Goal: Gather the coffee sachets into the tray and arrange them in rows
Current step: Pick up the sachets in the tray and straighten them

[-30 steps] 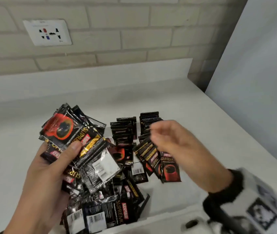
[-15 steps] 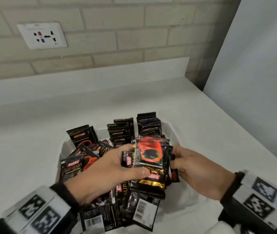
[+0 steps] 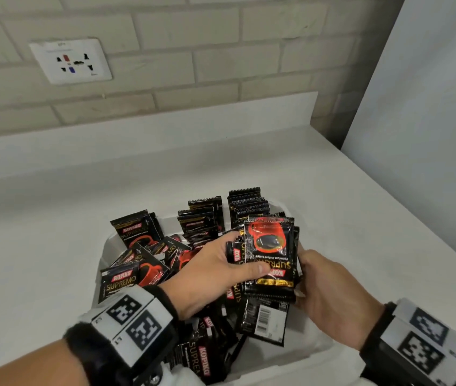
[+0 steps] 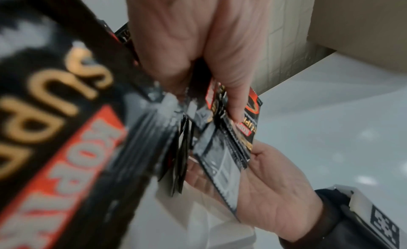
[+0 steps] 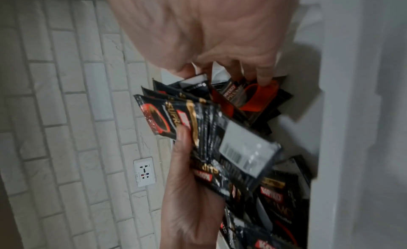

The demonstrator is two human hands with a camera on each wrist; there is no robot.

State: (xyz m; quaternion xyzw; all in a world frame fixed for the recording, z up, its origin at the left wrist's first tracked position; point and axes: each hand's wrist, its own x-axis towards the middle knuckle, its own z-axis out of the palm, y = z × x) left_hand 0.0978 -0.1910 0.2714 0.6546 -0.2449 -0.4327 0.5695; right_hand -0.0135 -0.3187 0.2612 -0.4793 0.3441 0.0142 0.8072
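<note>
A white tray [image 3: 104,254] holds several black Kopiko coffee sachets. Short rows of upright sachets [image 3: 203,217] stand along its far side, and loose sachets [image 3: 137,271] lie heaped near me. My left hand [image 3: 238,260] grips a stack of sachets [image 3: 270,254] above the tray, its thumb [image 3: 257,270] pressed on the top one. My right hand [image 3: 314,277] holds the stack's right edge, with its fingers hidden behind the stack. In the left wrist view the stack [image 4: 222,148] rests against the right palm [image 4: 268,186]. The right wrist view shows the fanned stack [image 5: 211,131] in the left hand [image 5: 189,192].
The tray sits on a white counter [image 3: 54,246] against a brick wall [image 3: 221,65] with a power socket [image 3: 71,61]. A pale panel [image 3: 429,135] rises at the right. A barcode-backed sachet [image 3: 268,320] hangs below the stack.
My left hand turned over and carried its loose fan of sachets from the left to above the tray's middle. My right hand came in and took the stack's right edge.
</note>
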